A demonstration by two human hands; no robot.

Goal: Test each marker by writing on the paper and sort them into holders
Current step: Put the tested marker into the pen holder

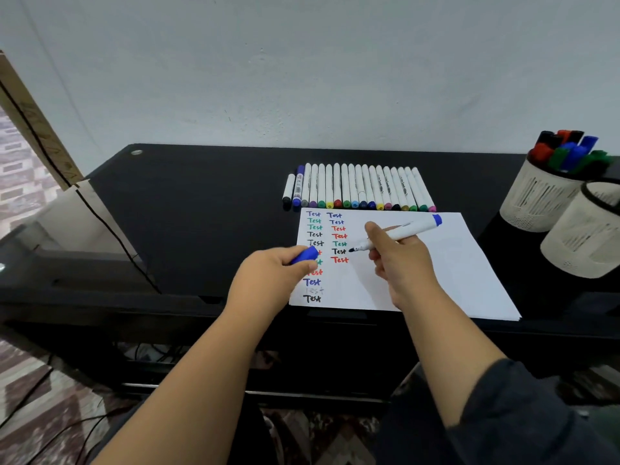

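Observation:
My right hand [399,260] grips an uncapped white marker with a blue end [406,229], its dark tip hovering just right of the written words on the white paper [436,273]. My left hand [271,273] holds the marker's blue cap [305,255] over the paper's left edge. Two columns of coloured "Test" words fill the paper's left part. A row of several white markers [359,187] lies beyond the paper. Two white mesh holders stand at the right: the far holder [536,199] contains several markers, and no contents show in the near holder [580,243].
Everything sits on a black desk [201,203] against a pale wall. A wooden plank leans at the left [37,129], with a cable running down beside it. Below the desk's front edge, cables lie on a patterned floor.

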